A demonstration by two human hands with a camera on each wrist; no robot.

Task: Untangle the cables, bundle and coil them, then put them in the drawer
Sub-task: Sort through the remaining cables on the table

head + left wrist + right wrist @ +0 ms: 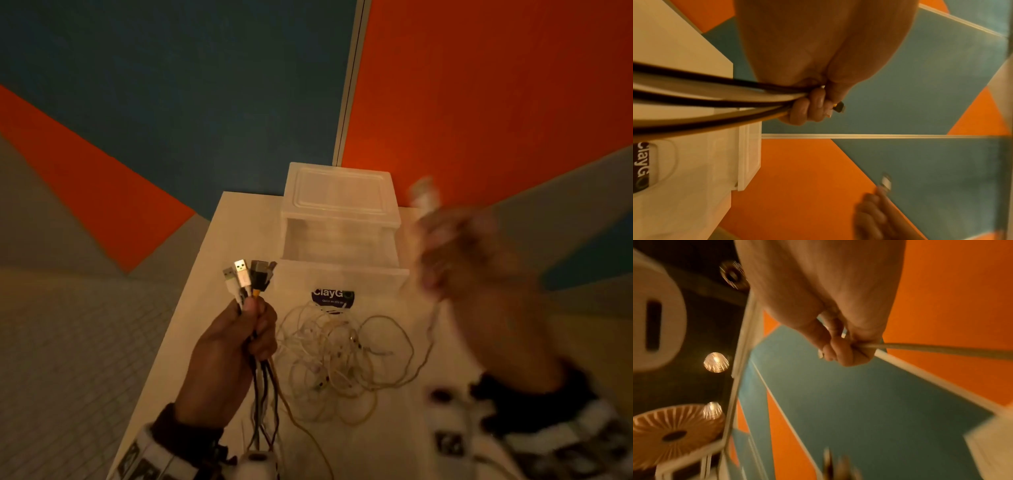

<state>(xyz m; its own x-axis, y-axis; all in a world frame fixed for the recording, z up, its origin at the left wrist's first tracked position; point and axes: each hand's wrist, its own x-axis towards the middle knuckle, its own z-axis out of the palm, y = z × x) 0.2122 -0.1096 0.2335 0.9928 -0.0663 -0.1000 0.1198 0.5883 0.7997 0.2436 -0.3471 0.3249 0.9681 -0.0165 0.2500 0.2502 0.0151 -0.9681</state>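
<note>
Left hand (236, 346) grips cable bundle (248, 279) upright, plugs pointing up.

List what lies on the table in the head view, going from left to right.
Left hand gripping a bunch of cable ends → tangled white cables lying on the table → blurred right hand lifting one white cable.

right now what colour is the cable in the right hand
White cable, seen best in the right wrist view.
</note>
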